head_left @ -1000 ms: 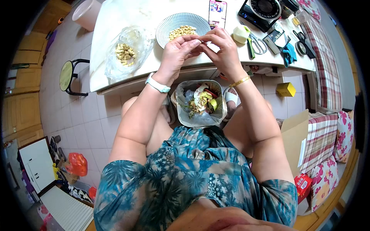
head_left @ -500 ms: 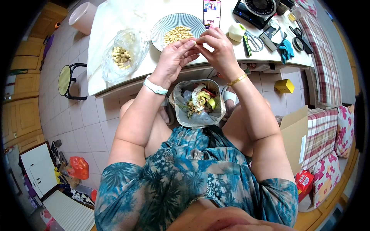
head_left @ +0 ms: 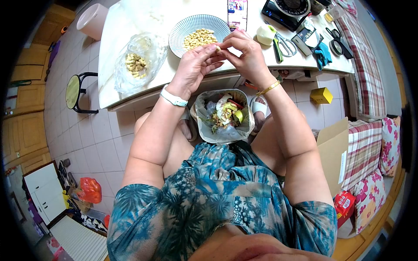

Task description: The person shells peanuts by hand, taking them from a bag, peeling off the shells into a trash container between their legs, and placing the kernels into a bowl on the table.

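My left hand (head_left: 199, 65) and my right hand (head_left: 244, 54) meet at the near edge of a striped bowl (head_left: 175, 40). Between the pinched fingertips of both hands shows a small pale kernel (head_left: 217, 49), partly covered by the fingers. Inside the bowl lie several pale yellow oval kernels (head_left: 199, 38) that look like nuts or seeds. Left of the bowl, a clear plastic bag (head_left: 150, 48) lies open around more kernels (head_left: 136, 65), some of them browner. Below my hands, between my legs, stands a lined bin (head_left: 202, 130) with peelings and scraps in it.
On the white table (head_left: 106, 82) are a phone (head_left: 237, 15), a peeled round fruit (head_left: 265, 35), a green-handled peeler (head_left: 278, 51), scissors (head_left: 287, 45), a blue cloth (head_left: 322, 56) and a black scale (head_left: 278, 19). A stool (head_left: 74, 91) stands left; a cardboard box (head_left: 333, 152) is at my right.
My hands stay pinched together near the bowl, with slight finger movement; a bit more of the pale kernel shows. The whole view has shifted slightly.
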The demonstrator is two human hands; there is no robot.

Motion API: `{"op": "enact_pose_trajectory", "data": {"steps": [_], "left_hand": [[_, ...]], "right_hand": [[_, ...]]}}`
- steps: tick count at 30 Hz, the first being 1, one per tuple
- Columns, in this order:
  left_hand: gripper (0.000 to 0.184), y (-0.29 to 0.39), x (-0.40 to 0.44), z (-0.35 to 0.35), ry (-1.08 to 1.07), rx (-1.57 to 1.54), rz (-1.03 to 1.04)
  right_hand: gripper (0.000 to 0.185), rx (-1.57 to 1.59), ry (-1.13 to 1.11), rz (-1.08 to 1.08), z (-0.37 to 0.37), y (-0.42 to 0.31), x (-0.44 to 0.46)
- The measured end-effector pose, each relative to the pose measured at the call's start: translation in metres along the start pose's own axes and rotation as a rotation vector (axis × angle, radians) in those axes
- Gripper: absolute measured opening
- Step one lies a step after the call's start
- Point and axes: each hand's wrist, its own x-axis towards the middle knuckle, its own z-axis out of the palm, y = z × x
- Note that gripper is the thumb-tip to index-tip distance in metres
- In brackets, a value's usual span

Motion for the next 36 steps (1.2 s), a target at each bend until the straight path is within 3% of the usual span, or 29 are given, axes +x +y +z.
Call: {"op": "enact_pose_trajectory", "data": {"steps": [4, 13, 24, 36], "left_hand": [[0.032, 0.001, 0.0, 0.0, -0.01, 0.028, 0.004], [0.03, 0.0, 0.002, -0.004, -0.026, -0.085, -0.029], [0.032, 0.003, 0.002, -0.005, -0.073, -0.222, -0.048], [0.033, 0.004, 0.001, -0.009, -0.147, -0.312, -0.043]], "right_hand": [[0.014, -0.05, 0.039, -0.046, 0.003, 0.001, -0.001], [0.016, 0.127, 0.066, 0.061, 0.007, 0.005, -0.003], [0.022, 0.725, 0.047, 0.564, 0.012, 0.011, -0.007], [0.024, 0.785, 0.116, 0.566, -0.002, 0.011, -0.007]]}}
